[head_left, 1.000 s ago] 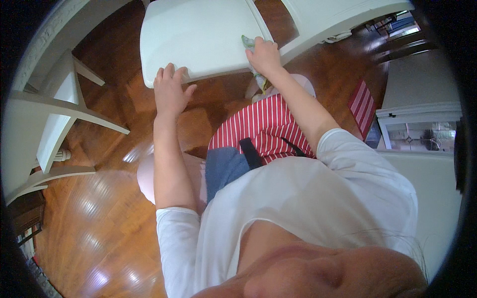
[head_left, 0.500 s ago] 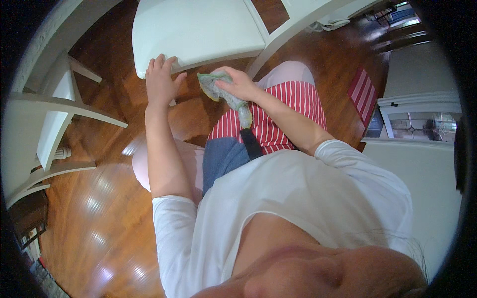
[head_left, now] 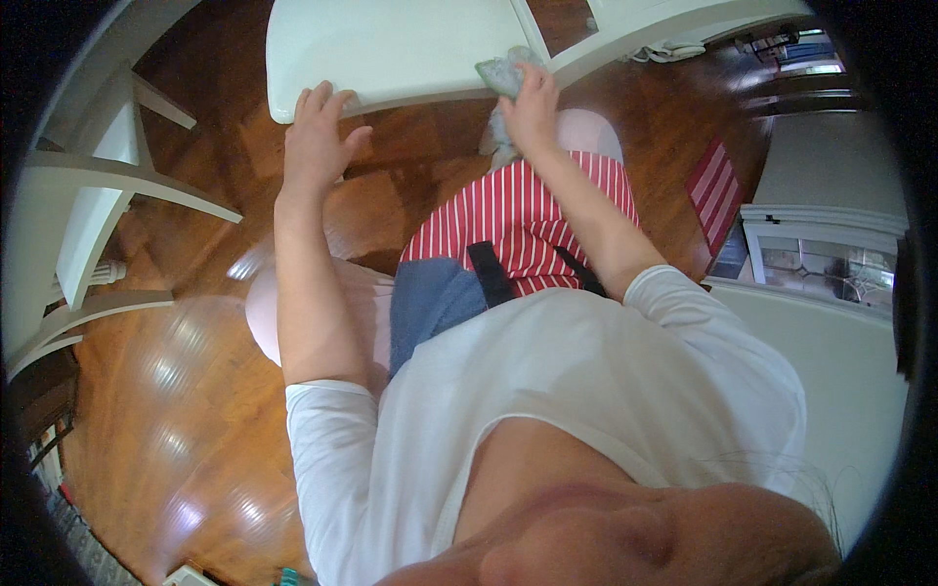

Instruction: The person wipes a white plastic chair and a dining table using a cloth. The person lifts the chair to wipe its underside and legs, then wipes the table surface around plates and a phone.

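A white chair with a smooth seat stands before me at the top of the view. My left hand rests on the seat's near left edge, fingers spread over the top and thumb apart. My right hand grips a grey-green cleaning cloth against the seat's right corner, where the seat meets the curved white frame. Part of the cloth hangs down below that hand. A red-and-white striped apron covers my lap, with a blue panel and black straps.
More white chairs with curved legs stand at the left. Wooden floor spreads around me. To the right lie a red striped mat and a white cabinet with glass panes. A pale folded cloth lies far back.
My right hand has carried the cloth from above my lap up and right to the seat's corner. My left hand stays at the seat edge.
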### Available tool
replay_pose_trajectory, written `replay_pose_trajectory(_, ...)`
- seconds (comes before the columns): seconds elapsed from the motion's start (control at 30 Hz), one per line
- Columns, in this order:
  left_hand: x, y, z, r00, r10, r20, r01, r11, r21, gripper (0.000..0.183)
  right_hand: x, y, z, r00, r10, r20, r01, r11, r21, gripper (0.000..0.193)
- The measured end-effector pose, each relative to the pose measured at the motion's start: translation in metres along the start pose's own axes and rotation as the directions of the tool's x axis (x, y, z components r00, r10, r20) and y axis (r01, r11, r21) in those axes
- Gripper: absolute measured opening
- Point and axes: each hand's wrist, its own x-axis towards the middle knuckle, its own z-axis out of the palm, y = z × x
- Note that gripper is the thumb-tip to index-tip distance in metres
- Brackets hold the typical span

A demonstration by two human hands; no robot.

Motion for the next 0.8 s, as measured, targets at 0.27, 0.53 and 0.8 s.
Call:
replay_pose_trajectory(0.27,0.002,-0.004,0.001,0.997,0.051,-0.064,-0.053,0.998,-0.04,0.045,-0.076,-0.018,0.068,0.846,-0.165,0.508,-0.108,0.879,0.465,0.044)
replay_pose_trajectory(0.53,-0.012,0.05,0.0,0.997,-0.002,0.076,0.029,0.937,-0.348,0.052,-0.04,-0.058,0.027,0.827,-0.165,0.537,-0.294,0.687,0.665,0.045)
replay_pose_trajectory(0.8,-0.031,0.075,0.04,0.984,-0.138,-0.114,0.057,0.845,-0.531,0.09,-0.028,-0.083,0.001,0.69,-0.272,0.671,-0.711,-0.082,0.698,0.041)
